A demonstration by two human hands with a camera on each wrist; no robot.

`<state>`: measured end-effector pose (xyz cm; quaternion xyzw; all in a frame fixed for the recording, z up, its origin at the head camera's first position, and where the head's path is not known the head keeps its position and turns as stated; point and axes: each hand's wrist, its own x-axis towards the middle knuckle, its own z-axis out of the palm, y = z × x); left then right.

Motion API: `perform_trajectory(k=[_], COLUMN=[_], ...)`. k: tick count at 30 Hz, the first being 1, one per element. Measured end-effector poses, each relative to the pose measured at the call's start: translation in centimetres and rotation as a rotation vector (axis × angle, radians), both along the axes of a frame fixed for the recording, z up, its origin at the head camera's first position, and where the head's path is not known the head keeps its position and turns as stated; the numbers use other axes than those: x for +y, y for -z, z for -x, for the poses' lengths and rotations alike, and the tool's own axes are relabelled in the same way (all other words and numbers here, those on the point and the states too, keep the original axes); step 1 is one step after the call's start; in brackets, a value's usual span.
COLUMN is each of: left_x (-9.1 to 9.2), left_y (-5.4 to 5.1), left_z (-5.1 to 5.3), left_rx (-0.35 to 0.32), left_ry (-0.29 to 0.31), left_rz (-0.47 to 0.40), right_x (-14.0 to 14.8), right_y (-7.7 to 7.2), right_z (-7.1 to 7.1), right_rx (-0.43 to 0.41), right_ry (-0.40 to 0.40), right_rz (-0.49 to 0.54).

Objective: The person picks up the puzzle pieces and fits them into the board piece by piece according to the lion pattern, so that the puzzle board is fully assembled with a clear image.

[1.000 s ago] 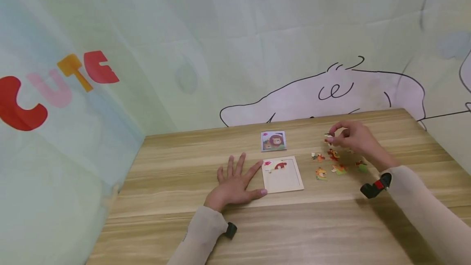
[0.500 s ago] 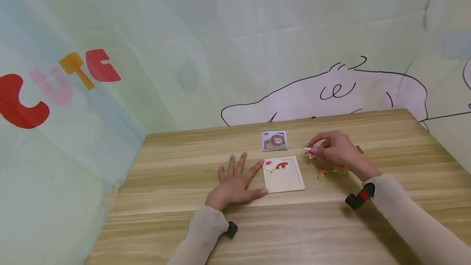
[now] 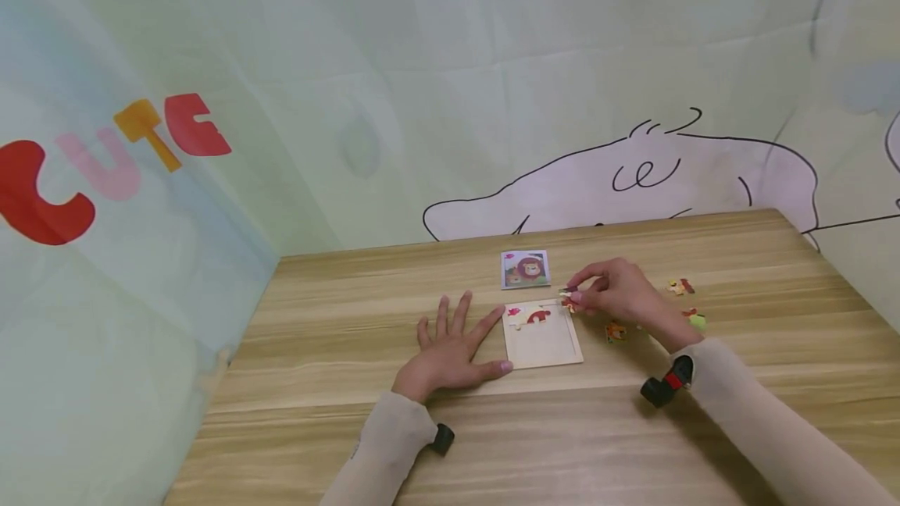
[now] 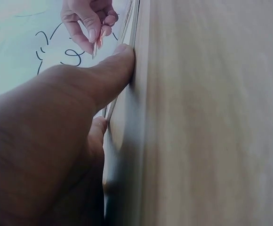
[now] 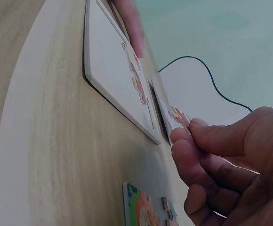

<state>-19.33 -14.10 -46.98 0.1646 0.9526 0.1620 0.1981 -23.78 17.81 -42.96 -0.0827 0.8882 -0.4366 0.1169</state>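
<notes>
The right hand pinches a small puzzle piece between thumb and fingertips at the upper right corner of a square puzzle tray. In the right wrist view that piece is held above the table, off the tray. Two joined pieces, pink-and-white and dark red, lie along the tray's top edge. The left hand lies spread on the table, its thumb and index fingertip touching the tray's left edge. In the left wrist view the left thumb is against that edge.
A picture card with a lion lies behind the tray. Loose pieces lie to the right: an orange one, a red-and-yellow one and a green-and-red one; the right hand and forearm may cover others. A printed cloth hangs behind the table.
The right hand has moved left, carrying the pinched piece from above the loose pieces to the tray's upper right corner. The left hand has stayed in place.
</notes>
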Motion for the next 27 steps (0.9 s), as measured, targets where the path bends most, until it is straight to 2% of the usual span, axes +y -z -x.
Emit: perform_trajectory(k=[13,27], left_x=[0.0,0.0], left_y=[-0.1,0.0], left_z=[-0.1,0.0], left_rx=[-0.003,0.014], left_ry=[-0.002,-0.004], left_rz=[-0.012,-0.007], right_x=[-1.7,-3.5], right_y=[1.2,0.5], right_z=[0.2,0.2], right_rx=[-0.023,-0.029], right_ry=[-0.058,-0.036], right_rz=[-0.022,-0.123])
